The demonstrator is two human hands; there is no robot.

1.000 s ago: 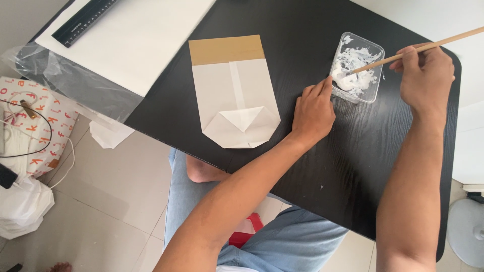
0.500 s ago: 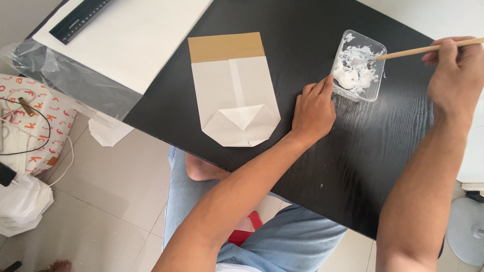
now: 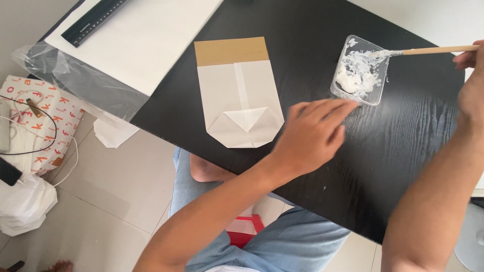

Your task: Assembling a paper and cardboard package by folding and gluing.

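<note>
While right fingers (image 3: 466,58) grip the brush (image 3: 428,50), left fingers (image 3: 322,108) spread loose beside glue tray (image 3: 375,90).

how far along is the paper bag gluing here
Done: the paper bag lies flat with its bottom folded into a point. In hand: the right hand holds a brush with its tip in the glue tray; the left hand hovers over the table. Left: no glue shows on the bag.
</note>
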